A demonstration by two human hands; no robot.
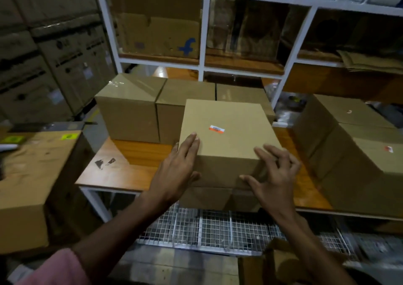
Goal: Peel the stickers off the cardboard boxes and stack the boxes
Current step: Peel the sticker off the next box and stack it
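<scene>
A pink sleeve (54,267) and two bare forearms reach over a wire-mesh rack (202,228) toward a cardboard box (226,141) that sits on another box at the near edge of a wooden table (135,160). The left hand (176,167) lies with straight fingers over the box's near-left corner, thumb against the front face; the right hand (277,173) spreads open at the near-right corner, fingers loosely bent and clamped on nothing. A small white-and-orange sticker (216,129) remains on the top face, its long axis running left to right, slightly tilted down to the right. The box looks roughly square, turned a little clockwise, front face toward the camera. The step in hand appears to be steadying the box before peeling; the next move likely calls for one hand to hold it while a fingertip lifts a sticker edge. More boxes (130,110) stand behind, others (359,145) at right, one bearing a sticker
</scene>
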